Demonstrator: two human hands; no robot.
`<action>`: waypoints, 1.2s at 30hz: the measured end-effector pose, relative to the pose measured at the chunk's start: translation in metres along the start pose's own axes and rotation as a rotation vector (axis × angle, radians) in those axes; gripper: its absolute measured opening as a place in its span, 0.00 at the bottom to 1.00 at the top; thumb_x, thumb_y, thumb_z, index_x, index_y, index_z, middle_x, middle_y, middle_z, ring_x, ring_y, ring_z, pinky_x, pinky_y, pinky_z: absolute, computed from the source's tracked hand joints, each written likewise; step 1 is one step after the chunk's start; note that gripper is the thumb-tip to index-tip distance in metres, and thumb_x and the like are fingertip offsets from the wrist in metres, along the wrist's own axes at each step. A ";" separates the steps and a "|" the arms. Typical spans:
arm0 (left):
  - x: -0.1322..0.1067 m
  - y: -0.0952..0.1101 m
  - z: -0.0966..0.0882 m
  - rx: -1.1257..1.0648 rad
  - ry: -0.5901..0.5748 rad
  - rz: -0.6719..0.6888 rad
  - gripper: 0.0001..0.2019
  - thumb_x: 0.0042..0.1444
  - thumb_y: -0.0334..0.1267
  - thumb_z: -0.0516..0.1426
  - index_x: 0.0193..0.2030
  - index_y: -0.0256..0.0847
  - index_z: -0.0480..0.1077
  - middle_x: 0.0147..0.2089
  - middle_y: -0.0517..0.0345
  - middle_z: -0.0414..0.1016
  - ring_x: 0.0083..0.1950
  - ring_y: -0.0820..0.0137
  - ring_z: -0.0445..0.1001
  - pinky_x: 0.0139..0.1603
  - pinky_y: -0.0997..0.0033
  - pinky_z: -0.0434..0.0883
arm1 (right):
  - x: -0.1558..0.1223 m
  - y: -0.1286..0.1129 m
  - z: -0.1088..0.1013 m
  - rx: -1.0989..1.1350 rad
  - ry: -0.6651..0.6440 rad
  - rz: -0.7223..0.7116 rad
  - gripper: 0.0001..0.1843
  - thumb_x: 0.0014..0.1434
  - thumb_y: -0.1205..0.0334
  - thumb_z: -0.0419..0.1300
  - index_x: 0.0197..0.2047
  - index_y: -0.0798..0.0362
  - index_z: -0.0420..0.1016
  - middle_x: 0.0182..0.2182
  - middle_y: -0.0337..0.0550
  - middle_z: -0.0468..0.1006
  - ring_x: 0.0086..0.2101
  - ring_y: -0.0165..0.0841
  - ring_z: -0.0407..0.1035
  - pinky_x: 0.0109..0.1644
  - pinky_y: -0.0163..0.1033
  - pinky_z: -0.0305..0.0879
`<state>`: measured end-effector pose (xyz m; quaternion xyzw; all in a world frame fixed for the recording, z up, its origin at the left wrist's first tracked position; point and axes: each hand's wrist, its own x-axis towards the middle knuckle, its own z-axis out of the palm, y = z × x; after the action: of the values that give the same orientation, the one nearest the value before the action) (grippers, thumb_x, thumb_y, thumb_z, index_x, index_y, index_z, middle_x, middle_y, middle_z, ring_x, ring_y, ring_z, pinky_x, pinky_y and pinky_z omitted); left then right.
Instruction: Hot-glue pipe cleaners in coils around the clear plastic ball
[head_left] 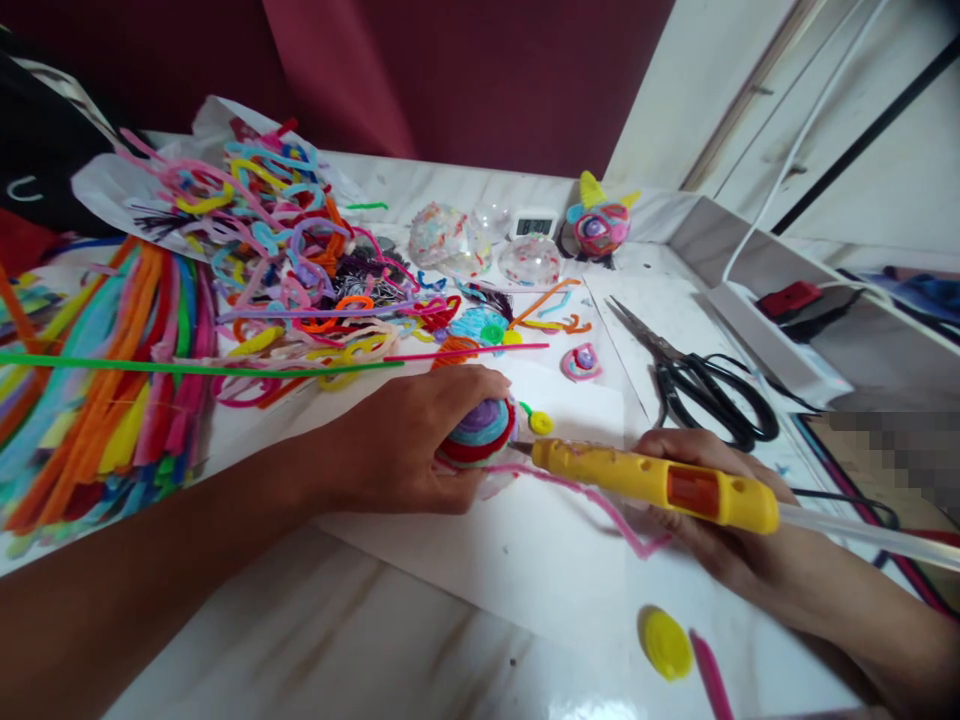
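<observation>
Head view: the left hand [405, 440] curls around a striped ball [480, 432] over white paper [525, 575]; apart from it, the right hand [731, 550] grips a yellow glue gun [637, 478], nozzle [523, 447] at the ball's side. The ball probably handles light and soft-skinned, best cupped around its sides.

At the far side, a dark red sheet [517, 80] fills most of the background, and a lighter red band [337, 70] runs down its left part. To the right of it stands a pale wall [686, 110], and next to this a brownish trim [757, 90] goes slanting. At the far right, a black pole [862, 140] and a white cable [784, 155] cross before a whitish surface. The table [322, 620] is white, with brown-grey veins like marble. A low grey panel [697, 225] borders its right side. Bright light shines back from the near edge.
</observation>
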<state>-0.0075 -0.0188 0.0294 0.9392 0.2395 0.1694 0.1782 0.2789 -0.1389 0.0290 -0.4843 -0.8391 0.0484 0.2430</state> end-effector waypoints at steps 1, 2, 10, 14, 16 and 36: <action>0.000 0.001 0.000 0.002 0.002 -0.002 0.30 0.55 0.46 0.62 0.61 0.44 0.58 0.62 0.51 0.71 0.61 0.60 0.72 0.60 0.63 0.70 | 0.000 0.000 0.000 -0.001 0.002 0.001 0.16 0.61 0.70 0.52 0.51 0.48 0.61 0.33 0.40 0.80 0.29 0.34 0.77 0.31 0.36 0.72; 0.000 0.001 0.000 0.004 0.001 -0.002 0.29 0.55 0.47 0.62 0.61 0.43 0.59 0.62 0.51 0.72 0.61 0.60 0.72 0.60 0.63 0.70 | 0.000 0.001 0.000 -0.004 0.004 -0.007 0.16 0.61 0.70 0.52 0.52 0.48 0.61 0.33 0.40 0.80 0.28 0.34 0.77 0.31 0.36 0.72; -0.001 0.001 -0.001 0.007 0.007 0.008 0.30 0.54 0.47 0.62 0.61 0.43 0.59 0.62 0.50 0.72 0.61 0.59 0.72 0.60 0.63 0.70 | 0.000 -0.004 -0.004 -0.009 -0.016 -0.018 0.15 0.61 0.68 0.53 0.51 0.49 0.61 0.34 0.41 0.81 0.30 0.34 0.78 0.32 0.35 0.73; 0.000 -0.001 -0.001 0.017 0.002 0.015 0.30 0.55 0.46 0.61 0.62 0.43 0.58 0.63 0.49 0.71 0.62 0.59 0.72 0.60 0.61 0.70 | 0.003 -0.009 -0.003 0.042 -0.019 -0.016 0.15 0.60 0.69 0.53 0.50 0.48 0.62 0.32 0.39 0.80 0.28 0.33 0.77 0.30 0.33 0.71; 0.000 -0.001 -0.001 0.023 0.001 0.014 0.30 0.55 0.45 0.61 0.62 0.44 0.57 0.63 0.49 0.70 0.62 0.59 0.72 0.60 0.61 0.70 | 0.004 -0.011 -0.002 0.060 -0.019 -0.020 0.15 0.60 0.70 0.53 0.49 0.47 0.61 0.31 0.38 0.80 0.28 0.33 0.77 0.30 0.34 0.70; -0.002 -0.003 0.002 0.015 0.027 0.045 0.30 0.55 0.45 0.61 0.63 0.44 0.57 0.63 0.49 0.70 0.62 0.59 0.71 0.61 0.62 0.69 | 0.007 -0.011 -0.001 0.073 -0.056 -0.072 0.14 0.59 0.68 0.54 0.48 0.47 0.60 0.34 0.40 0.79 0.29 0.33 0.75 0.31 0.34 0.68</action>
<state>-0.0096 -0.0174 0.0263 0.9434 0.2217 0.1842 0.1639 0.2683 -0.1392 0.0361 -0.4429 -0.8602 0.0835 0.2386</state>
